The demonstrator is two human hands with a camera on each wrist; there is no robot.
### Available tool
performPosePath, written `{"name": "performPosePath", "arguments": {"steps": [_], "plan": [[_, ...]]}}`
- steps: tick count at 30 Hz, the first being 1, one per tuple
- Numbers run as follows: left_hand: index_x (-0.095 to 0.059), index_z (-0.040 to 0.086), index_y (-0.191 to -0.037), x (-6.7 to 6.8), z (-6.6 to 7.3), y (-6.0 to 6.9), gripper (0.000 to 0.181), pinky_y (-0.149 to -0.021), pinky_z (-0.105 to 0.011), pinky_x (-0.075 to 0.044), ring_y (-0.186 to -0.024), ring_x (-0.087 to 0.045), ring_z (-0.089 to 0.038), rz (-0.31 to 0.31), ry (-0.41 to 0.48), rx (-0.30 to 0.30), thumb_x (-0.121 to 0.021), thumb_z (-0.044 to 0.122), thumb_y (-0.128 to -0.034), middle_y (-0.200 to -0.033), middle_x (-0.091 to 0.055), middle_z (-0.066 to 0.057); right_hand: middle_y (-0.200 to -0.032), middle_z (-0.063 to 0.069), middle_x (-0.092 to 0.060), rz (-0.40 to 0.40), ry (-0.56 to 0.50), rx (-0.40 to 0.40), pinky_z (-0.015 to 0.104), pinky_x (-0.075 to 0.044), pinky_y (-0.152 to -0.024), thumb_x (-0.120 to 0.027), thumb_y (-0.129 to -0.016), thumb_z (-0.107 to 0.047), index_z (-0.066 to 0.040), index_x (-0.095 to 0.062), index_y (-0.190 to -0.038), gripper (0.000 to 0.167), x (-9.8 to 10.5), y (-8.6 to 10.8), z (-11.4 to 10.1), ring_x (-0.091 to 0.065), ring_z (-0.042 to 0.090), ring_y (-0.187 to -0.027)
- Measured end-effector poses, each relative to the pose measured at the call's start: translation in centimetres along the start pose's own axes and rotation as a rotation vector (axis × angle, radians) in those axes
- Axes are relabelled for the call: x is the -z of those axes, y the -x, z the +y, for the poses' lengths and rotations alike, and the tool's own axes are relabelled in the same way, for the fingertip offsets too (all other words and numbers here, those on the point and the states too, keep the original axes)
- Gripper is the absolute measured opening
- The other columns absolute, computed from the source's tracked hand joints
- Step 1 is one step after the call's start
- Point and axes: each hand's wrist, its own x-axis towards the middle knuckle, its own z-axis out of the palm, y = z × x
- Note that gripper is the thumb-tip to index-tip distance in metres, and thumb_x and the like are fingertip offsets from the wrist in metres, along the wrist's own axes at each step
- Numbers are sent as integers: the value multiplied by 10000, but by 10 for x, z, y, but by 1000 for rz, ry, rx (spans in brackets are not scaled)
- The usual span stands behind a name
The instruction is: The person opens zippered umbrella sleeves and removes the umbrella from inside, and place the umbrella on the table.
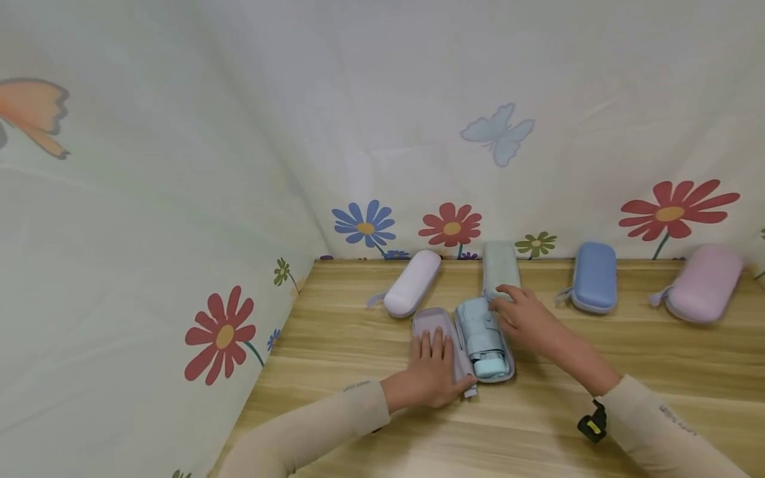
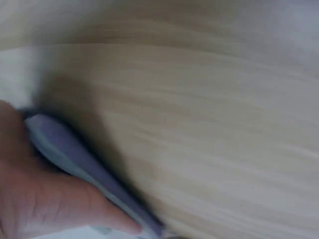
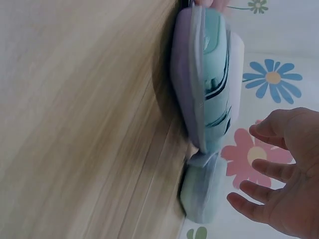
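The lilac case lies unfolded on the bench, its two halves side by side. In its right half there is a folded pale blue umbrella, with its handle end toward the person. The left hand rests on the left half of this case; its fingers are straight, and the thumb reaches to the near edge, just beside the zip pull. The right hand is near the far end of the umbrella. Its fingers are spread and lightly bent, and they hold nothing; in the right wrist view they are apart from the umbrella.

Just beyond the umbrella lies a pale green case. A white case is to its left, and a blue case and a pink case are to its right. Behind the bench hangs a pale curtain with printed flowers.
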Motion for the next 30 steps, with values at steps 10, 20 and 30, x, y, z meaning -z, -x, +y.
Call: {"name": "performPosePath", "arguments": {"steps": [10, 20, 30], "plan": [[-48, 92, -1642, -30, -26, -15, 999, -1216, -593, 15, -1551, 72, -371, 146, 29, -110, -98, 804, -943, -1707, 16, -119, -1373, 283, -535, -49, 28, -21, 631, -462, -957, -692, -950, -86, -77, -707, -1116, 167, -11, -3, -7, -543, 515, -1159], [-129, 56, -1635, -21, -21, -1, 985, -1213, -604, -22, -1545, -25, -428, 138, 43, 8, -154, 781, -969, -1700, -77, -153, -1321, 282, -572, -37, 45, -26, 611, -444, -991, -689, -938, -73, -65, -708, -1117, 180, -12, 2, -3, -553, 482, -1184], [-89, 69, -1639, -19, -32, -34, 1009, -1214, -597, 12, -1549, 16, -409, 159, 35, 21, -119, 804, -949, -1706, -44, -138, -1217, 254, -622, -29, 43, -118, 606, -455, -956, -670, -956, -107, -43, -708, -1119, 178, -12, -1, -11, -574, 454, -1114]]}}
